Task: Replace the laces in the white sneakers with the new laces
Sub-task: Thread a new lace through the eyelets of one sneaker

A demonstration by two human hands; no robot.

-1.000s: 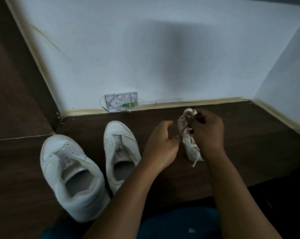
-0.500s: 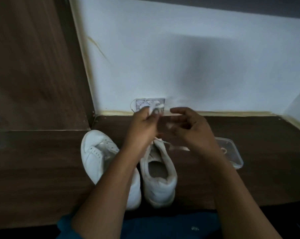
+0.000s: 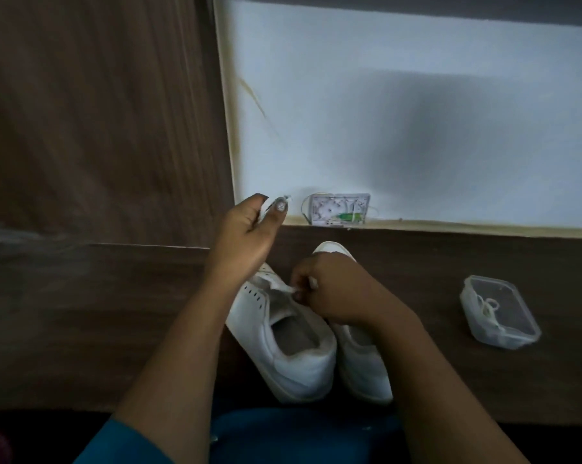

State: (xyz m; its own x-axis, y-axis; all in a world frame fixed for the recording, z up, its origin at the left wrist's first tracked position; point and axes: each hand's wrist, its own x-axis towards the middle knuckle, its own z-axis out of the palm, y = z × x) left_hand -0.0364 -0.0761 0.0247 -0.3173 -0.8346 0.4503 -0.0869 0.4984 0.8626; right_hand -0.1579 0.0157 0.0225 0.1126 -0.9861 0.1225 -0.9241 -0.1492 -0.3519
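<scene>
Head view: left hand (image 3: 249, 226) raised pinching lace (image 3: 285, 288), right hand (image 3: 329, 286) seemingly pinching it over sneaker (image 3: 282, 346).

From my seat I see the left sneaker (image 3: 282, 339) and right sneaker (image 3: 360, 363) side by side on the wooden surface (image 3: 416, 296), toes toward the wall (image 3: 416, 95). The right hand (image 3: 336, 289) sits over them, pinching a lace (image 3: 287, 289) at the left sneaker's tongue. The left hand (image 3: 246, 229) is raised behind, just left of the wall box (image 3: 338, 209). Well to the right lies a container (image 3: 524, 329) with a second lace (image 3: 487, 309) inside
</scene>
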